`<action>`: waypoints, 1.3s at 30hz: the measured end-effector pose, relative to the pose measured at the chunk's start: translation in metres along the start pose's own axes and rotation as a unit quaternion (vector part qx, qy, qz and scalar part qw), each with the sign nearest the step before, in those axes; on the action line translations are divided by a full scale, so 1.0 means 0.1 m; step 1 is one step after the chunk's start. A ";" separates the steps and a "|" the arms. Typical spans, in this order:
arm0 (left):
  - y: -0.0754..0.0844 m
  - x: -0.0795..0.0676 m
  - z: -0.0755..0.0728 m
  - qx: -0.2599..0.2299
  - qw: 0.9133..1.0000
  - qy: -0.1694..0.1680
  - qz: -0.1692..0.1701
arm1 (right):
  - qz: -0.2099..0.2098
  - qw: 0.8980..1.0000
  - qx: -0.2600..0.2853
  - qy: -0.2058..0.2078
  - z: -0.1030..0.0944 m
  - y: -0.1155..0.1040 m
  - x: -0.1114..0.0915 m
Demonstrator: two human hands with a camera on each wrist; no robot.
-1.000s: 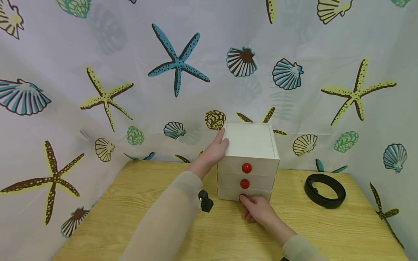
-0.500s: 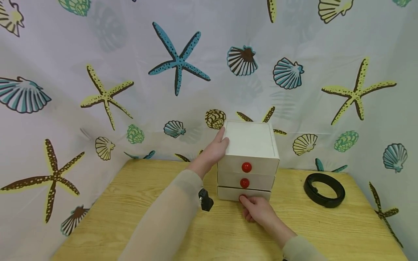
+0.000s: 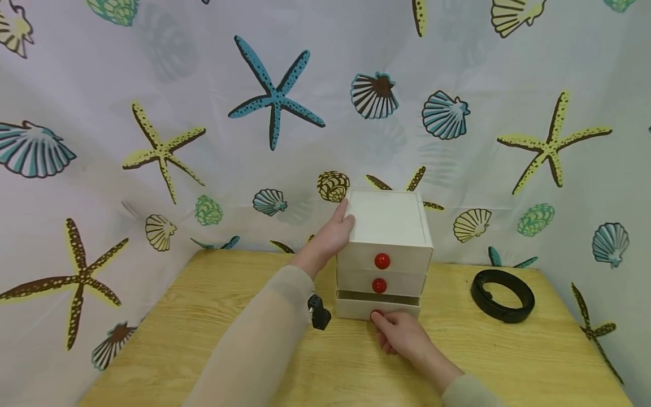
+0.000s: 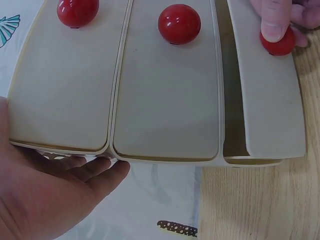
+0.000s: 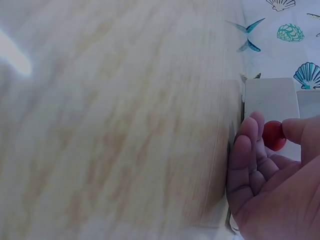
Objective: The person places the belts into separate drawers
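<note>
A small white chest of drawers [image 3: 389, 217] stands on the table, with a round red knob on each of its three drawers. My left hand [image 3: 330, 234] lies against its left side, thumb at the top edge; in the left wrist view the fingers stretch along the side wall. The thumb and fingers of my right hand [image 3: 404, 333] pinch the red knob [image 4: 280, 44] of the bottom drawer [image 3: 353, 309]. That drawer stands partly pulled out, a dark gap showing behind its front. The upper knob [image 3: 382, 260] and middle knob [image 3: 378, 285] sit on closed drawers.
A coiled black belt [image 3: 500, 312] lies on the wooden table [image 3: 229, 305] right of the chest. Behind and at both sides hangs a white curtain [image 3: 213, 73] printed with shells and starfish. A small black device [image 3: 319, 312] sits at the left wrist.
The bottom drawer has slid out toward me, from closed to partly open, with my right hand on its knob. My left hand keeps its place on the chest's side.
</note>
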State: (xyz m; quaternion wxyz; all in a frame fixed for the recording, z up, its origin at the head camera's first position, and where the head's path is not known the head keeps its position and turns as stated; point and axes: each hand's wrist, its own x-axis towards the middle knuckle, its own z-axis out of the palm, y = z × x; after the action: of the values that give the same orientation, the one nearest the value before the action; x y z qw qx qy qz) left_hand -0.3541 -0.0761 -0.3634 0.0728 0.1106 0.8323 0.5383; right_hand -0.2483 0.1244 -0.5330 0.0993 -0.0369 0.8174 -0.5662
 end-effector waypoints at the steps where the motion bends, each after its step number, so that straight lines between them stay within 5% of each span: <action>1: 0.00 0.00 0.00 0.000 1.000 0.001 0.001 | 0.007 1.000 0.001 -0.003 0.00 -0.03 -0.03; 9: 0.00 0.01 -0.01 -0.001 1.000 0.002 0.002 | 0.015 1.000 -0.021 -0.002 0.04 -0.25 -0.29; 27: 0.02 0.01 -0.02 0.002 1.000 0.016 -0.009 | 0.012 0.998 -0.019 -0.053 0.08 -0.27 -0.50; 39: 0.01 0.03 0.02 -0.004 1.000 0.007 -0.015 | 0.051 0.994 -0.041 -0.083 0.04 -0.25 -0.65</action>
State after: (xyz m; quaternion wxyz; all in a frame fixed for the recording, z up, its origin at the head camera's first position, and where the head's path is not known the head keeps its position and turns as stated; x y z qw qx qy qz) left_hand -0.3561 -0.0733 -0.3636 0.0756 0.0939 0.8321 0.5414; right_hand -0.1855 0.1234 -0.5036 0.1937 -0.0456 0.8297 -0.5216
